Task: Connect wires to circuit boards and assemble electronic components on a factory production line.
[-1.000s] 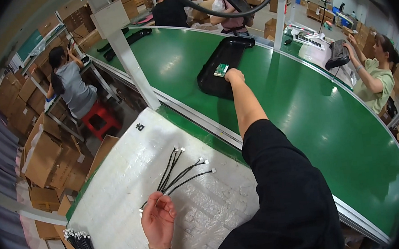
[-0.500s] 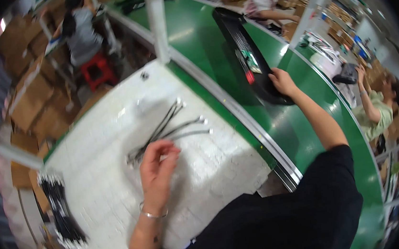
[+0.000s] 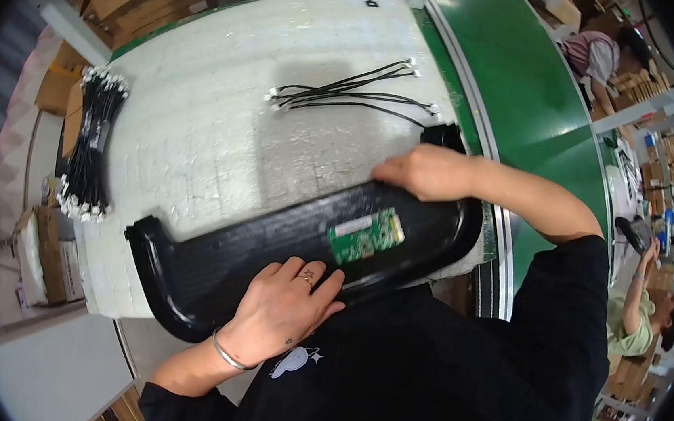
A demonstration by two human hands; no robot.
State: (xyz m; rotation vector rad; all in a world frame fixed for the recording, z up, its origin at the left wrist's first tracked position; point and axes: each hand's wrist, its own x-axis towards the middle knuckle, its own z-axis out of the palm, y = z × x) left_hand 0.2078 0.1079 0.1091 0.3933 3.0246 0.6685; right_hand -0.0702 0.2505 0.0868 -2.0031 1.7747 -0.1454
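A long black plastic housing [image 3: 267, 245] with upturned ends lies across the near side of the white work surface, close to my body. On its inner face, right of the middle, sits a green circuit board [image 3: 366, 236]. My left hand [image 3: 286, 309] grips the near edge, fingers over the inner face just left of the board. My right hand [image 3: 429, 173] is closed on the far edge near the right end; its fingertips are partly hidden. Beyond the housing, several loose black cables [image 3: 350, 91] with white connectors lie spread out.
A tied bundle of black cables [image 3: 95, 144] with white connectors lies at the left of the white foam-like surface [image 3: 203, 85]. To the right runs a green conveyor belt [image 3: 518, 71] behind a metal rail. Other people work beyond it. Cardboard boxes [image 3: 148, 13] stand at the back left.
The housing has come from the green belt onto the near side of the white surface, brought by my right hand. My left hand has moved from beside the loose cables to the near edge. The view has turned.
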